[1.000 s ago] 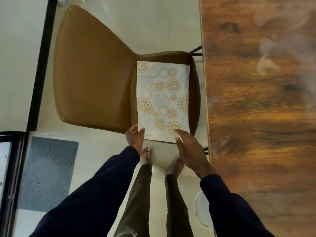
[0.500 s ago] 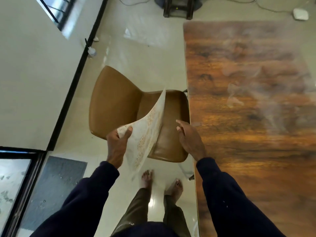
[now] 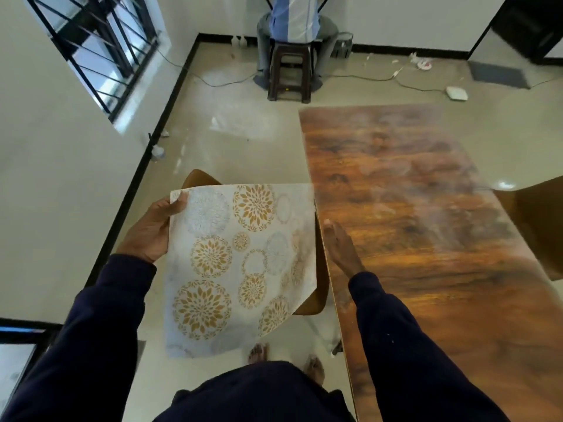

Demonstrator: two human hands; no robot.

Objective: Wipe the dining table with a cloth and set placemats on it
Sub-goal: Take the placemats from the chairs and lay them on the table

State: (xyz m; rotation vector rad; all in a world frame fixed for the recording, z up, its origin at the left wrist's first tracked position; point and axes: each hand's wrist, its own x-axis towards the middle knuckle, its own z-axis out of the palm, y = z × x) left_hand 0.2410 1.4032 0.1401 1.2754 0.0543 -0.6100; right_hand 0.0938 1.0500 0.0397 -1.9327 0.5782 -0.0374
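A white placemat (image 3: pixel 237 263) printed with gold and grey floral circles hangs in the air, left of the table, above a brown chair. My left hand (image 3: pixel 152 229) grips its upper left corner, thumb on top. My right hand (image 3: pixel 339 245) is flat with its fingers stretched out, holding nothing, at the left edge of the wooden dining table (image 3: pixel 426 239). The tabletop is dark, glossy wood with pale smears across its middle. No cloth is in view.
The brown leather chair (image 3: pixel 307 303) stands under the placemat, tight against the table's left edge. Another brown chair (image 3: pixel 536 226) is at the table's right side. At the far wall a person sits on a dark stool (image 3: pixel 289 71). Cables and a white device (image 3: pixel 456 93) lie on the floor.
The placemat came up off the chair seat in my left hand and now faces me flat. My right hand let go of it and moved to the table's edge. My view tilted up.
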